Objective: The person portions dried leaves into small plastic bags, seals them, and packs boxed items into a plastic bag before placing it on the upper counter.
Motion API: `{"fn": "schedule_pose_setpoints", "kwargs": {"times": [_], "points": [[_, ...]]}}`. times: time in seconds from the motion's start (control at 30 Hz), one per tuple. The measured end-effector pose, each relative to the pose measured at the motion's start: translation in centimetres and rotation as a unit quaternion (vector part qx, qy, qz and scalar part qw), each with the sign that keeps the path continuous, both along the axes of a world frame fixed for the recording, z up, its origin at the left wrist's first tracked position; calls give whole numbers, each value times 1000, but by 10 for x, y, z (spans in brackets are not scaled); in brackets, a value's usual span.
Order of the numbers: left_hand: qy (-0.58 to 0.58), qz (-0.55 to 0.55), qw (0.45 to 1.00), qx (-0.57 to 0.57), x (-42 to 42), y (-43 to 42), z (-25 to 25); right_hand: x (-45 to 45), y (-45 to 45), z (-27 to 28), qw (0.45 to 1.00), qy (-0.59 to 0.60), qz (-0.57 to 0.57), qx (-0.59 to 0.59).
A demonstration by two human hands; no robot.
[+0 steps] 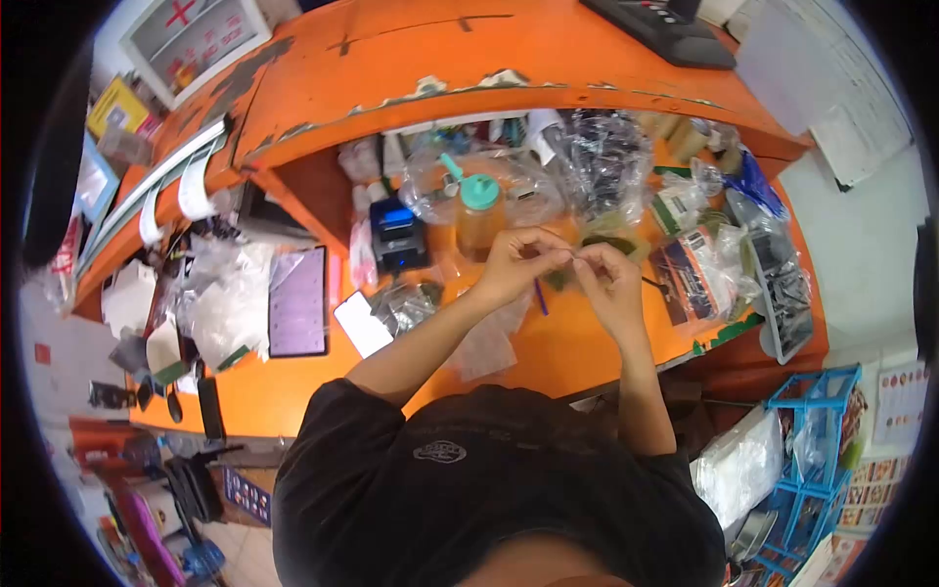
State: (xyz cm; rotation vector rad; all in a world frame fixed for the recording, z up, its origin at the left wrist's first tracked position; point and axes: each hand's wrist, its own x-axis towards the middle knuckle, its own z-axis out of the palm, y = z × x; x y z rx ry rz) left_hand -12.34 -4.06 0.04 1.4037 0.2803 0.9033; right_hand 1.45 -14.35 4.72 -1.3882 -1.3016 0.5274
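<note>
Over the orange counter [567,347], my left hand [520,266] and my right hand [612,278] meet fingertip to fingertip. Both are closed in a pinch; whatever lies between the fingers is too small to name. Just behind my left hand stands a bottle with a turquoise lid [479,192]. A green-filled plastic bag [616,241] lies behind my right hand. Below my left wrist is a thin, pale translucent sheet [486,350]. A narrow purple strip [541,297] rests between my forearms.
A black card-terminal-like device [399,235], a white-screened phone [363,326] and a purple-faced tablet [297,301] are to the left. Plastic packets [693,274] crowd the right. An orange shelf [440,83] overhangs the back. Blue racks [812,470] stand lower right.
</note>
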Motion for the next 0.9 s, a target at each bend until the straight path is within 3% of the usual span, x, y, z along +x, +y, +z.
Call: {"fn": "schedule_pose_setpoints", "kwargs": {"times": [0.1,0.27,0.37,0.5,0.57,0.6,0.73,0.83,0.87,0.9], "points": [[65,-13,994,-87,-29,-11,2,-17,0,-8,997,-78,19,2],[39,6,989,-140,-63,-42,-38,-54,-9,-57,995,-15,66,-79],[58,71,983,-158,-82,-68,-77,-72,-18,-76,988,14,89,-128],[-14,182,965,-187,-117,-70,-56,-74,-26,-99,982,69,99,-146],[31,317,942,-111,-156,-39,-60,-60,-20,-106,980,94,92,-149],[64,296,940,-156,-177,-29,-54,-46,-14,-130,978,84,99,-161],[74,257,922,-280,-203,-15,-82,-69,44,-157,975,-106,178,-78],[167,453,859,-167,-188,-8,-118,-101,80,-188,954,-236,180,-32],[374,482,790,-63,-192,-8,-114,-104,90,-204,944,-282,166,-29],[336,490,803,-54,-192,-7,-113,-106,98,-221,946,-276,163,-44]]}}
